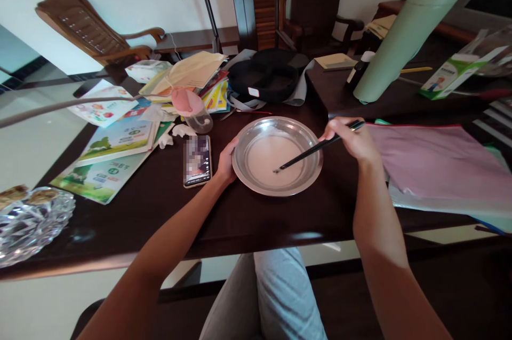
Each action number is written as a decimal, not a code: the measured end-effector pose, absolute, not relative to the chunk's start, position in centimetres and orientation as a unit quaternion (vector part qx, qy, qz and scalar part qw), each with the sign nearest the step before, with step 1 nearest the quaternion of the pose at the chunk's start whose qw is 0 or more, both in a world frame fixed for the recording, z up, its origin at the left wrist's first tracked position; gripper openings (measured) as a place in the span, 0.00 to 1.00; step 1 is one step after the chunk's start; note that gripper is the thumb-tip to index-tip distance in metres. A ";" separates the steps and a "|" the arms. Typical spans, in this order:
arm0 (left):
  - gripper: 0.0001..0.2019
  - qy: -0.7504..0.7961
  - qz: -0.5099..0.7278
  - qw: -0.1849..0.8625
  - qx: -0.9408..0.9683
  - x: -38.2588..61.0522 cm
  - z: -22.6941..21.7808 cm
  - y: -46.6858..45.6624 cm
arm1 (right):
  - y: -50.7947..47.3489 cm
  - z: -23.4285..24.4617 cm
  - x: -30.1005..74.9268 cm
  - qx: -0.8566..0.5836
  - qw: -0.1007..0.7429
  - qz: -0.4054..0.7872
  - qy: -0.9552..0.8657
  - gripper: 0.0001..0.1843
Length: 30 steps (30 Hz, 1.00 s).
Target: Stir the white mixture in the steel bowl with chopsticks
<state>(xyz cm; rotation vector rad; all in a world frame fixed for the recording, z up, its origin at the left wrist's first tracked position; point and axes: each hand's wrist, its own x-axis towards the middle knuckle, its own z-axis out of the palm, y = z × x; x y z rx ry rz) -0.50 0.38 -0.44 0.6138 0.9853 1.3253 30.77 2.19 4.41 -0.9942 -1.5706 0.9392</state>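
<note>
A round stainless-steel bowl (276,189) stands on the dark wooden table in front of me. Pale, milky batter-like liquid (266,154) covers its bottom. My left hand (228,163) grips the bowl's left rim, with part of the fingers hidden behind the side. In my right hand (352,138) is a pair of black chopsticks (310,151), held close together and slanting down to the left. Their tips dip into the liquid near the middle of the bowl. Left of the bowl lies a phone (197,161) with its screen lit.
A pink-lidded clear cup (190,108) and crumpled tissues (182,131) sit behind the phone. Booklets (108,172) and a glass dish (40,222) are at left. A black bag (264,76) lies behind the bowl. Rightward are a green thermos (404,44) and pink cloth-like pouch (444,161).
</note>
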 end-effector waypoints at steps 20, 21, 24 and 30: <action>0.17 0.436 0.576 0.641 0.261 -0.7 -0.8 0.5 | 2.4 4.5 30.4 -0.440 0.525 0.338 -0.646 0.25; 0.17 0.436 0.576 0.641 0.260 -0.7 -0.8 0.5 | 2.4 4.4 30.8 -0.448 0.538 0.329 -0.634 0.25; 0.17 0.433 0.578 0.639 0.265 -0.7 -0.9 0.5 | 2.3 4.4 31.4 -0.437 0.536 0.354 -0.630 0.26; 0.13 0.439 0.581 0.636 0.255 -0.6 -0.8 0.5 | 2.1 4.7 29.6 -0.402 0.476 0.389 -0.679 0.25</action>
